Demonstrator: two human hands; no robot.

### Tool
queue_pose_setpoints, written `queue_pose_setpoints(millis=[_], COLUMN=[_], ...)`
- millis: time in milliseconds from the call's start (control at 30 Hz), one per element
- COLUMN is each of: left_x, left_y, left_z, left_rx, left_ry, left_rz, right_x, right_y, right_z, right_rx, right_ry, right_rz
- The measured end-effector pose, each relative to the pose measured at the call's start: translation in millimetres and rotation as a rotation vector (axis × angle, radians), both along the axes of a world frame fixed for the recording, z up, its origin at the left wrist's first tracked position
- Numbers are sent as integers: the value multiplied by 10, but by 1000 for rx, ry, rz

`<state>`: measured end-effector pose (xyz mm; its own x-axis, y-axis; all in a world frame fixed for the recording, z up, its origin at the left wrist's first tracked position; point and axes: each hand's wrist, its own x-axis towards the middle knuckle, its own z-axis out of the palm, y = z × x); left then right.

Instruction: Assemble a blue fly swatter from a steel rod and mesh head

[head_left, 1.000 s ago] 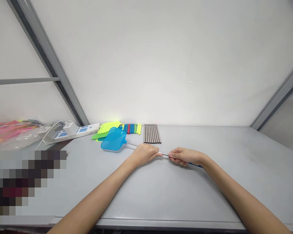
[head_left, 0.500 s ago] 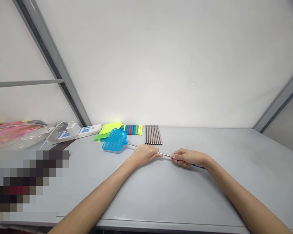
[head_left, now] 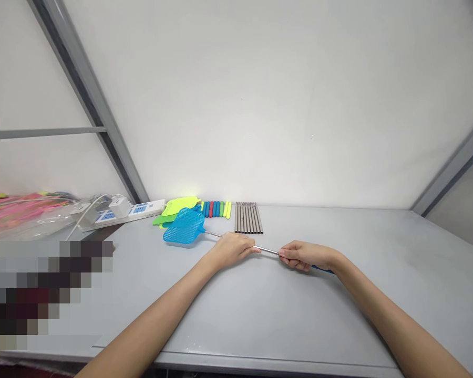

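A fly swatter with a blue mesh head and a thin metal rod stretches across the middle of the table. My left hand is closed around the rod, not far from the head. Farther right, my right hand grips the handle end, its thumb and fingertips at the rod. Part of the blue handle shows past that hand; the rest of it is hidden. A short stretch of bare rod is visible between the two hands.
Behind lie several metal tubes in a row, beside several coloured handles. Yellow and green swatter heads are piled to their left. A power strip and a plastic bag of pink items sit at the far left.
My hands have drawn very slightly apart along the rod, the right hand a little to the right. The swatter's head has shifted slightly left.
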<state>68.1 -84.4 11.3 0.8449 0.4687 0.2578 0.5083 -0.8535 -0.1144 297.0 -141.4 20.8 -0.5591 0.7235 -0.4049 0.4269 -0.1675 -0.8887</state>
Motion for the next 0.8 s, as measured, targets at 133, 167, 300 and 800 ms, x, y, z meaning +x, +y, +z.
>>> queue_pose_setpoints(millis=[133, 167, 300, 800], left_x=[-21, -26, -51, 97], left_y=[-12, -18, -51, -470], left_z=[5, 10, 34, 68], left_rx=[-5, -3, 4, 15], left_ry=[7, 8, 11, -57], left_rz=[7, 9, 21, 142], right_x=[4, 3, -10, 125], right_y=[-1, -6, -25, -21], right_z=[-2, 2, 31, 83], right_rx=[-18, -21, -35, -115], right_ry=[10, 15, 32, 24], right_rz=[3, 4, 16, 111])
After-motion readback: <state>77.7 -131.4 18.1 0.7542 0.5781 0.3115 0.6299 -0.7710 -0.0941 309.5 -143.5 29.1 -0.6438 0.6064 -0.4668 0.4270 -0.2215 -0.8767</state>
